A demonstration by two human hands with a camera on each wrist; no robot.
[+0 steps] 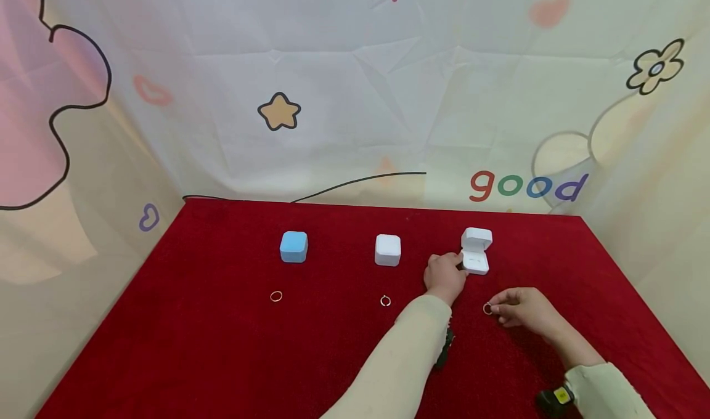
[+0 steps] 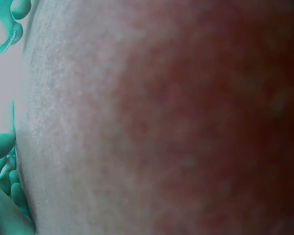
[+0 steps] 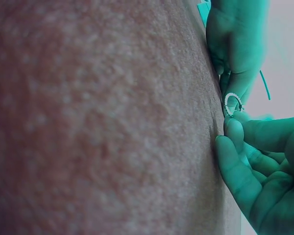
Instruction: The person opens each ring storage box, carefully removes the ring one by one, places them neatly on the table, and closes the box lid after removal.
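An open white ring box [image 1: 476, 262] stands at the back right of the red cloth, its lid tipped up. My left hand [image 1: 444, 277] grips its left side, though some of the fingertips are hidden. Just in front of the box, my right hand [image 1: 524, 309] pinches a small ring [image 1: 486, 309] between thumb and fingertips. The right wrist view shows this ring [image 3: 227, 104] upright, with a beaded-looking band, and the left hand [image 3: 237, 44] beyond it. In the left wrist view only parts of the hands appear along the left edge.
A closed white box [image 1: 387, 250] and a closed blue box [image 1: 294, 247] stand left of the open one. In front of them lie a silvery ring [image 1: 385, 305] and a gold-coloured ring [image 1: 276, 300]. A printed curtain [image 1: 344, 142] rises behind the red cloth [image 1: 211, 345].
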